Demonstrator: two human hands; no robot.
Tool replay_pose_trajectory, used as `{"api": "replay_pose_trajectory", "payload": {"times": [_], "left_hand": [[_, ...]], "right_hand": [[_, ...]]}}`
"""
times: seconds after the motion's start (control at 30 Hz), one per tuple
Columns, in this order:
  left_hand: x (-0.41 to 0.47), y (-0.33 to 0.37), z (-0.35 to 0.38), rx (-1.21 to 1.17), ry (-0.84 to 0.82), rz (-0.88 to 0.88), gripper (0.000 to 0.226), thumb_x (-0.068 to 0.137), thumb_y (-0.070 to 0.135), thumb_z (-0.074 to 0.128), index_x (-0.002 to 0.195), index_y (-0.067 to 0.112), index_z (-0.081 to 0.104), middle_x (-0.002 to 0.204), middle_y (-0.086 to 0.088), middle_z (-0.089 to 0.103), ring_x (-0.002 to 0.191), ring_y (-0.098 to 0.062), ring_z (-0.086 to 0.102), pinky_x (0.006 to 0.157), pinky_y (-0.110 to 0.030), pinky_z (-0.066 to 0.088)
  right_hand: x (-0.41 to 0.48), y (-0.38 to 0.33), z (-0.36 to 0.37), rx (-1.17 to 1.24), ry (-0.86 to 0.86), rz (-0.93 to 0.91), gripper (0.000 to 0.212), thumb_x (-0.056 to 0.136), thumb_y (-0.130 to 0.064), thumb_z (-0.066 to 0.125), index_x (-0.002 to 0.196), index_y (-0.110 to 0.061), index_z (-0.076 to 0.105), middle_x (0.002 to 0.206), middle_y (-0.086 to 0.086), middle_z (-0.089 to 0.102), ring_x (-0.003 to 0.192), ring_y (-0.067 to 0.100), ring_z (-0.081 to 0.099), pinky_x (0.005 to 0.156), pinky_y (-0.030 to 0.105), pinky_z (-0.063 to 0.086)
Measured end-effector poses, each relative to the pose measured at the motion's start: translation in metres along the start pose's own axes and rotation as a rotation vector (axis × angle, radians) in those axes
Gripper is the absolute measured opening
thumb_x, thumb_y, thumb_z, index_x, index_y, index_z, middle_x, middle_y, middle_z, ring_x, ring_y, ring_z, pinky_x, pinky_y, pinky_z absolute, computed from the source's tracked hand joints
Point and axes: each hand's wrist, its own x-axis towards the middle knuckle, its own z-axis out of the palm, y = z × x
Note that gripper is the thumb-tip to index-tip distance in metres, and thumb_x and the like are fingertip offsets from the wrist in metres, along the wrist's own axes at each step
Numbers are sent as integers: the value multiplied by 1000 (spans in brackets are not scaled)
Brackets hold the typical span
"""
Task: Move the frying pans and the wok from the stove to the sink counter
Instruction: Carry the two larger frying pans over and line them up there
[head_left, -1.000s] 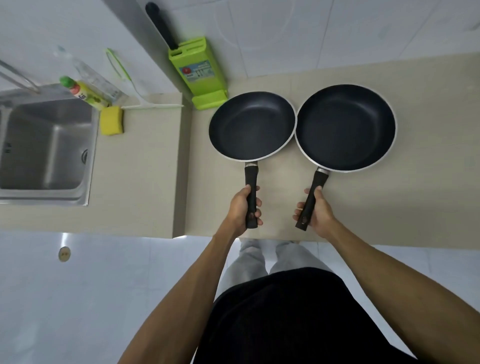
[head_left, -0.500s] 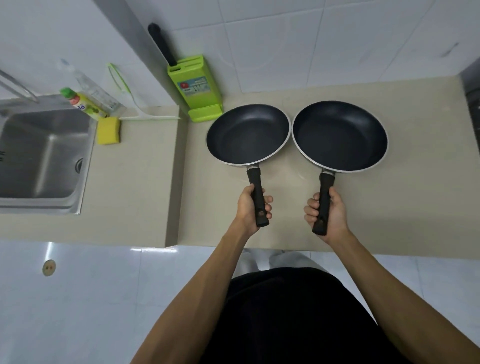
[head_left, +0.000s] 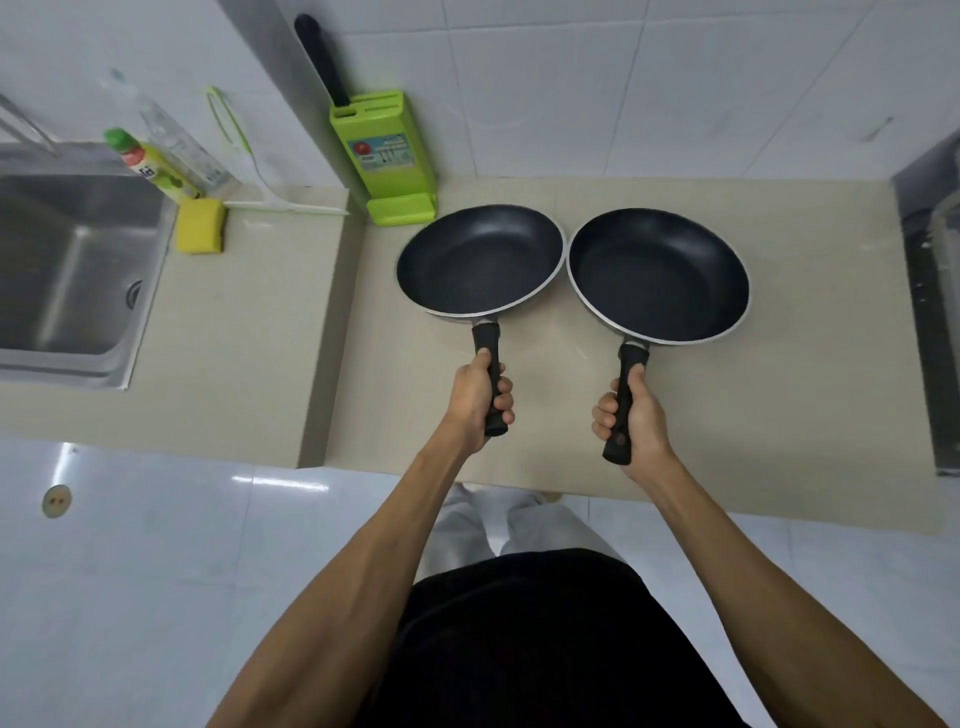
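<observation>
- Since the earlier frame the two pans sit a little further right of the sink, and the view now takes in a dark appliance edge (head_left: 930, 322) at the far right.
- The left hand (head_left: 480, 395) is wrapped tightly around the black handle of the left frying pan (head_left: 480, 260).
- The right hand (head_left: 631, 415) is closed in a fist around the handle of the right frying pan (head_left: 658, 275).
- Both pans are over the beige table (head_left: 810, 405), side by side, rims almost touching, dark insides empty; whether they rest on it or are lifted I cannot tell.
- A green knife block (head_left: 387, 156) stands at the wall just behind the left pan.
- Further left lie a yellow sponge (head_left: 200, 226), a dish soap bottle (head_left: 150, 166) and the steel sink (head_left: 72, 275).
</observation>
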Motion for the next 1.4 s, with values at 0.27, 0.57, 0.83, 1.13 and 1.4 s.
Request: {"api": "replay_pose_trajectory", "payload": {"times": [0.27,0.57,0.83,1.13,1.4], "left_hand": [[-36,-20,-29,-29,9,58,31,105,34,34,86,13,47,49,3,41,33,-11,32,32,-20,31],[-75,-18,-98,-145,26,101,32,105,35,36,85,13,49,47,4,43,33,-10,34,32,-20,31],[-138,-25,-229,-305,16,181,28,103,35,39,86,15,49,49,5,44,32,-9,34,31,-19,30],[-197,-50,-413,-333,167,289,27,103,32,37,87,14,48,50,4,43,34,-11,34,34,-19,32],[-209,-61,-531,-510,263,347,27,104,34,38,89,13,47,50,4,44,34,-10,35,33,-19,32]], "right_hand": [[-25,3,-9,-90,-65,-23,41,105,-52,41,85,-17,46,53,-3,43,39,11,38,35,21,33],[-55,29,23,-170,-119,-49,39,104,-50,43,85,-16,48,52,-3,43,38,11,38,34,21,32],[-113,93,102,-294,-221,-98,40,106,-48,38,83,-17,47,49,-4,41,36,9,36,33,18,28],[-176,221,218,-422,-400,-100,40,106,-49,36,82,-17,42,49,-5,38,35,8,34,32,18,27],[-180,301,310,-624,-547,-55,42,100,-54,47,81,-17,46,49,-4,40,35,8,36,31,19,30]]}}
